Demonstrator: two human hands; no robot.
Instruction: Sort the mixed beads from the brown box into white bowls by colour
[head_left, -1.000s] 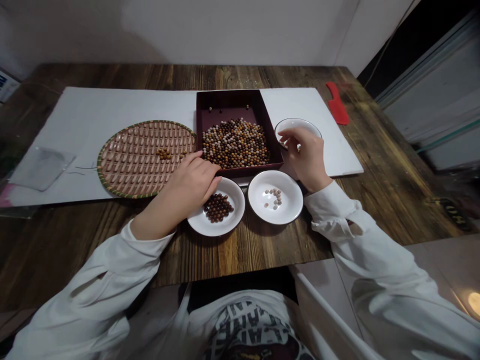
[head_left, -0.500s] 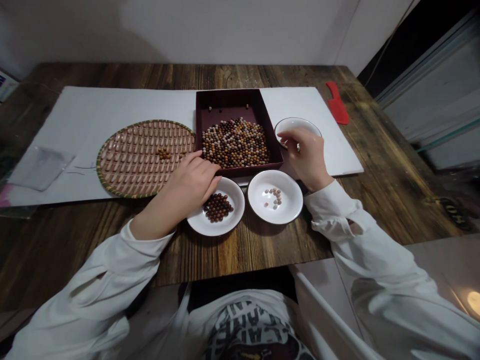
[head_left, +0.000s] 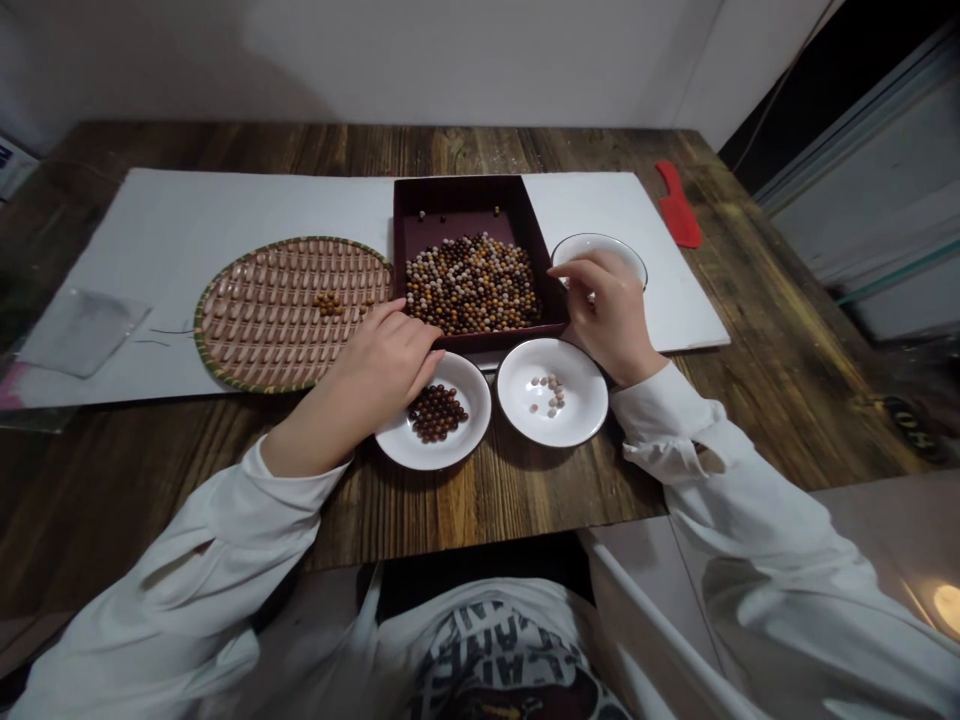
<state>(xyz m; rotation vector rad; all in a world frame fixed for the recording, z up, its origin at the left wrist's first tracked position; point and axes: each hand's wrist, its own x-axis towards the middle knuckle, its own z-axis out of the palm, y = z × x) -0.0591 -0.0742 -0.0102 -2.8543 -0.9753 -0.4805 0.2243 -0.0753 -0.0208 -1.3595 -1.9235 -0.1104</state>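
My left hand (head_left: 388,355) rests at the near left corner of a maroon box (head_left: 465,200), fingers stretched out along its front wall. Mixed beads (head_left: 472,285) in brown, yellow and pale tones fill much of the box. Below that hand is a white dish (head_left: 471,437) of dark brown beads (head_left: 437,413), partly covered by the thumb. My right hand (head_left: 606,305) is raised between the box's right wall and a white bowl (head_left: 600,240), index finger and thumb apart. It hides much of that bowl. Another white dish (head_left: 517,420) holds several pale beads (head_left: 555,395).
A round woven tray (head_left: 255,320) with a few yellow-brown beads (head_left: 328,303) lies left of the box. A white board (head_left: 300,205) is under the tray and box. A plastic bag (head_left: 82,330) lies at far left. A red comb-like object (head_left: 679,215) is at right.
My right hand has shifted slightly left, from over the bowl toward the box's right wall, and its index finger has straightened. My left hand stays in place.
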